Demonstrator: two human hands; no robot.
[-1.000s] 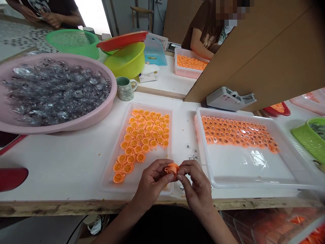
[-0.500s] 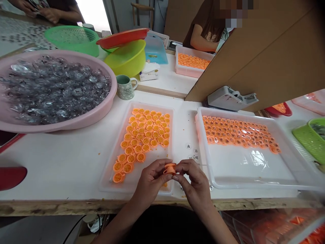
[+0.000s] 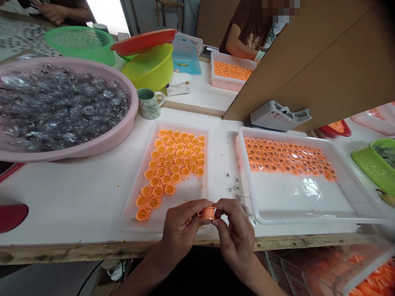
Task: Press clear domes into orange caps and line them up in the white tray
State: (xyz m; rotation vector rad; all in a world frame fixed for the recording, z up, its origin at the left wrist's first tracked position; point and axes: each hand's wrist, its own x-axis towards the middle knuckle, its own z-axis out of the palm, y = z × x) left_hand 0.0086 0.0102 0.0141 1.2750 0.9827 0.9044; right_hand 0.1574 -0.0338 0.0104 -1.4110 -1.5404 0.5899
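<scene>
Your left hand [image 3: 180,226] and right hand [image 3: 235,234] pinch one small orange cup [image 3: 208,213], both grips closed to its width, above the left tray's [image 3: 191,196] near right corner. That tray: loose rows of filled cups [image 3: 168,164], yellow bits [image 3: 169,189] inside. Right tray [image 3: 284,199]: tight rows of dark-marked orange pieces [image 3: 284,158]. Pink basin [image 3: 123,137]: heaped clear pieces [image 3: 68,111].

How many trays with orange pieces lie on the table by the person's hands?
2: the left tray lies beyond the left hand, and the right tray lies beside the right hand. A farther tray, partly behind cardboard, is not counted.
</scene>
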